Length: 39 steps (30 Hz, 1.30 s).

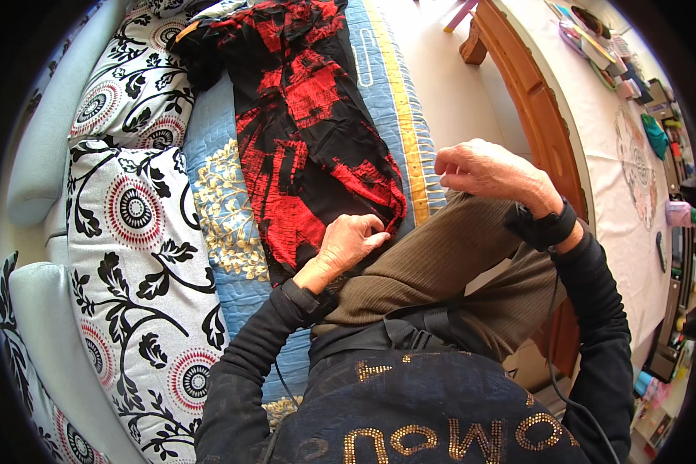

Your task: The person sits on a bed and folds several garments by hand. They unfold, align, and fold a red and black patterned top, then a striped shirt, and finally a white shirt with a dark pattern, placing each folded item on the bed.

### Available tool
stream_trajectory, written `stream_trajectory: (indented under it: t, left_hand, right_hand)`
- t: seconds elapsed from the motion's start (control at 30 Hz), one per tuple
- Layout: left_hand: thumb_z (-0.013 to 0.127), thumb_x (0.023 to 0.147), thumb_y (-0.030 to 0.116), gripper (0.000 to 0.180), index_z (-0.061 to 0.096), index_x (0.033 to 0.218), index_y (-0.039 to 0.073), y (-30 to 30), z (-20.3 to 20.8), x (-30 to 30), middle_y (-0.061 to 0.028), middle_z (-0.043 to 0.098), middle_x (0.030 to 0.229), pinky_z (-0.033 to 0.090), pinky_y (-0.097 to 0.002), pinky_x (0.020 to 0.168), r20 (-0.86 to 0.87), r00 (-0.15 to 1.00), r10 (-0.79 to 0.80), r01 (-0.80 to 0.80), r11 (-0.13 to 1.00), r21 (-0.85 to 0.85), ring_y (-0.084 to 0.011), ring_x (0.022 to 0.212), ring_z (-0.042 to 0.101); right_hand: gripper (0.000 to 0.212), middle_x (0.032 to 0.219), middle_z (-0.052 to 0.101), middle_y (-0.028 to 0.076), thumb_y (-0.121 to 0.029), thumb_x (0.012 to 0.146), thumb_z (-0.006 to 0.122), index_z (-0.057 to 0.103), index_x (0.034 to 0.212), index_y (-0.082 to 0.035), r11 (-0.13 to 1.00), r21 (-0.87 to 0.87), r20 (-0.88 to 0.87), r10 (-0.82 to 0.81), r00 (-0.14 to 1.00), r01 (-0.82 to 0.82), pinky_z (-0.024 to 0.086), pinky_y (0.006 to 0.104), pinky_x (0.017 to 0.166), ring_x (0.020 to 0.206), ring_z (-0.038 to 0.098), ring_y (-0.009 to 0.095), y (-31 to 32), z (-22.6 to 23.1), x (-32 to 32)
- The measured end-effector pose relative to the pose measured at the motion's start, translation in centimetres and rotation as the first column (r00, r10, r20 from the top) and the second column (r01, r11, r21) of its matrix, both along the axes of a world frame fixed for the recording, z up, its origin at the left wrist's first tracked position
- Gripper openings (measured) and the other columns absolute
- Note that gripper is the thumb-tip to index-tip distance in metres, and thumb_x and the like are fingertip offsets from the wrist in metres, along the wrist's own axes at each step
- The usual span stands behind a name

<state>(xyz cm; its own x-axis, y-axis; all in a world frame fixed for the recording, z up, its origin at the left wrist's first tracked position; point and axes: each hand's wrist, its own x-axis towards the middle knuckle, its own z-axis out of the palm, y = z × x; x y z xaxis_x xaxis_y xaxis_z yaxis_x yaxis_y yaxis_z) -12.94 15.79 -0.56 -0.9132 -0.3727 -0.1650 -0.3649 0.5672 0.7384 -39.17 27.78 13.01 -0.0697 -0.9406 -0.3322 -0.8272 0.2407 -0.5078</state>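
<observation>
A long black garment with red patches [309, 100] lies stretched out on the blue quilted cover in front of me, its near end reaching my lap. At that near end, my left hand [349, 243] has its thumb and fingers pinched together at the garment's edge. My right hand [491, 172] is raised over my knee, to the right of the garment and apart from it. Its fingers are curled together, and a tiny pale spot shows at the fingertips; whether it is an object I cannot make out.
White cushions with black and red patterns [135, 255] line the left side of the seat. The blue quilted cover [216, 116] has a yellow border. To the right stands a wooden table [530, 85] with a white cloth [611, 185], small items crowding its far edge.
</observation>
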Motion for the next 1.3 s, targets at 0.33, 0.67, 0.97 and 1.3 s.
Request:
stream_trajectory:
  t: [0.33, 0.67, 0.97, 1.3]
  left_hand:
    - [0.074, 0.096, 0.023, 0.023, 0.076, 0.104, 0.001, -0.2, 2.8, 6.4, 0.0018, 0.066, 0.073, 0.049, -0.0241, 0.057, 0.213, 0.971, 0.111, -0.220, 0.768, 0.602, -0.0056, 0.063, 0.059]
    - [0.075, 0.094, 0.025, 0.048, 0.064, 0.139, 0.015, 1.1, 3.1, 4.3, -0.0193, 0.031, 0.164, 0.054, -0.0301, 0.089, -0.025, 0.988, -0.152, 0.132, 0.758, 0.639, -0.0113, 0.095, 0.066]
    - [0.070, 0.098, 0.024, 0.042, 0.065, 0.136, 0.007, 1.5, 2.1, 4.7, -0.0069, 0.064, 0.136, 0.050, -0.0302, 0.096, -0.063, 0.985, -0.162, 0.155, 0.652, 0.742, -0.0107, 0.106, 0.061]
    - [0.068, 0.098, 0.017, 0.019, 0.073, 0.109, 0.001, 1.1, 2.2, 6.3, -0.0042, 0.075, 0.093, 0.056, -0.0260, 0.074, 0.128, 0.976, 0.179, -0.218, 0.726, 0.652, -0.0087, 0.082, 0.067]
  right_hand:
    - [0.058, 0.060, 0.069, 0.014, -0.047, 0.095, 0.066, 0.067, 0.067, 0.004, 0.932, 0.359, 0.084, -0.096, 0.992, 0.059, 0.057, 0.0326, 0.053, 0.055, 0.070, 0.019, -6.3, -5.0, 2.7]
    - [0.026, 0.064, 0.069, 0.012, -0.022, 0.084, 0.063, 0.068, 0.077, 0.002, 0.985, 0.157, 0.200, -0.099, 0.975, 0.068, 0.056, 0.0342, 0.060, 0.061, 0.070, 0.020, -5.1, -6.8, 4.4]
    - [0.024, 0.100, 0.075, 0.015, -0.015, 0.092, 0.063, 0.073, 0.109, -0.002, 0.981, -0.132, 0.373, 0.185, 0.909, -0.145, 0.056, 0.0364, 0.088, 0.097, 0.072, 0.027, -6.2, -8.8, 6.3]
    - [0.030, 0.074, 0.072, 0.011, -0.026, 0.092, 0.068, 0.071, 0.086, 0.003, 0.993, 0.071, 0.368, -0.115, 0.923, 0.095, 0.059, 0.0328, 0.065, 0.068, 0.072, 0.017, -5.8, -8.1, 3.9]
